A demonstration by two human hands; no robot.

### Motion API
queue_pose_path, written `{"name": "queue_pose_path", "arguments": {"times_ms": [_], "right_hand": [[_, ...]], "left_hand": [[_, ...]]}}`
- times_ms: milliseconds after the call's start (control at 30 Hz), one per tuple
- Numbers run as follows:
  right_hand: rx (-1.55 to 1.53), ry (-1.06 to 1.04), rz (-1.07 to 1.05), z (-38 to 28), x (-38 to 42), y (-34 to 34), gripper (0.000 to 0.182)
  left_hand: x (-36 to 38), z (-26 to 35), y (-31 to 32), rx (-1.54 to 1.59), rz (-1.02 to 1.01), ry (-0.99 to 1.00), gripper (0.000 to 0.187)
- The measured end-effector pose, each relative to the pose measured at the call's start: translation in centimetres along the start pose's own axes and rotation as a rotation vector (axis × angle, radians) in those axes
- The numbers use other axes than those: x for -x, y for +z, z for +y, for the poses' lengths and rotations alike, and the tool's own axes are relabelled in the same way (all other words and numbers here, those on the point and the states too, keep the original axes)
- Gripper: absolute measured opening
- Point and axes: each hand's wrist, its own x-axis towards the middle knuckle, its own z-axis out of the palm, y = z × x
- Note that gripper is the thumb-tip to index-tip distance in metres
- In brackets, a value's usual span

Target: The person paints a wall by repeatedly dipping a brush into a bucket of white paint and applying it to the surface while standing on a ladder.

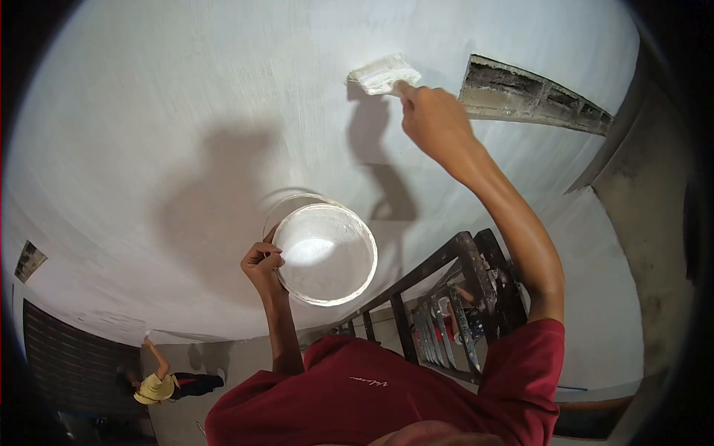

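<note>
A wide brush coated in white paint lies against the white wall. My right hand is closed round its handle, at the upper middle of the view. Lower and to the left, my left hand grips the rim of a round white bucket, its fingers bent over the edge. The bucket's open top faces the camera, with a bright patch inside. A thin handle loop stands out beyond the bucket's upper left rim.
A dark, paint-spattered ladder stands below my right arm. An opening with rough block edges is to the brush's right. At the lower left, a person in a yellow shirt reaches to the wall beside a dark shutter.
</note>
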Motion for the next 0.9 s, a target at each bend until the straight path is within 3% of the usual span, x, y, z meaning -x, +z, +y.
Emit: {"name": "queue_pose_path", "arguments": {"times_ms": [67,167,267,367,467,633,767,833,900], "right_hand": [[0.039,-0.014,0.058,0.0,-0.8,-2.4,0.026],[0.080,0.009,0.317,-1.2,-3.8,-4.9,0.025],[0.046,-0.011,0.365,-0.6,-6.0,-3.0,0.020],[0.108,0.057,0.163,-0.5,-2.9,2.2,0.028],[0.039,0.050,-0.042,0.1,0.6,1.6,0.030],[0.063,-0.035,0.244,-1.8,-2.3,-4.1,0.021],[-0.051,-0.013,0.435,-3.3,-6.9,-4.2,0.023],[0.013,-0.025,0.348,-3.2,-6.9,0.5,0.019],[0.002,-0.061,0.281,-4.2,-3.5,2.2,0.034]], "left_hand": [[-0.3,-0.1,0.5,0.015,-0.007,0.011,0.014],[-0.1,0.1,0.7,-0.015,-0.019,0.000,0.013],[0.0,0.0,0.5,-0.035,-0.041,-0.030,0.013],[-0.3,0.0,0.7,0.006,-0.059,-0.038,0.014],[0.1,-0.1,0.1,-0.016,-0.040,-0.062,0.014],[-0.3,-0.3,0.7,-0.008,-0.070,0.003,0.014],[-0.1,-0.4,0.8,-0.003,-0.069,-0.009,0.015],[-0.1,0.0,0.9,0.011,-0.074,-0.030,0.015],[-0.2,0.0,0.8,0.025,-0.076,-0.035,0.015]]}}
